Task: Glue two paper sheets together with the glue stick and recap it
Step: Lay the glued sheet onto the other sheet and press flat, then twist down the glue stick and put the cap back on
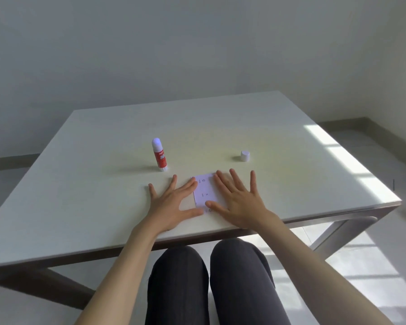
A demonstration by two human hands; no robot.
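Observation:
A small white paper (204,192) with printed marks lies flat near the table's front edge; whether one or two sheets lie there I cannot tell. My left hand (171,204) rests flat with fingers spread, its fingertips and thumb touching the paper's left edge. My right hand (238,199) presses flat on the paper's right part, fingers spread. The red glue stick (159,156) stands upright behind my left hand, uncapped, its white glue showing on top. Its white cap (245,156) sits apart, behind my right hand.
The white table (103,207) has its front edge just below my wrists and its right edge in a patch of sunlight (352,160). My knees (209,277) in dark trousers are under the front edge.

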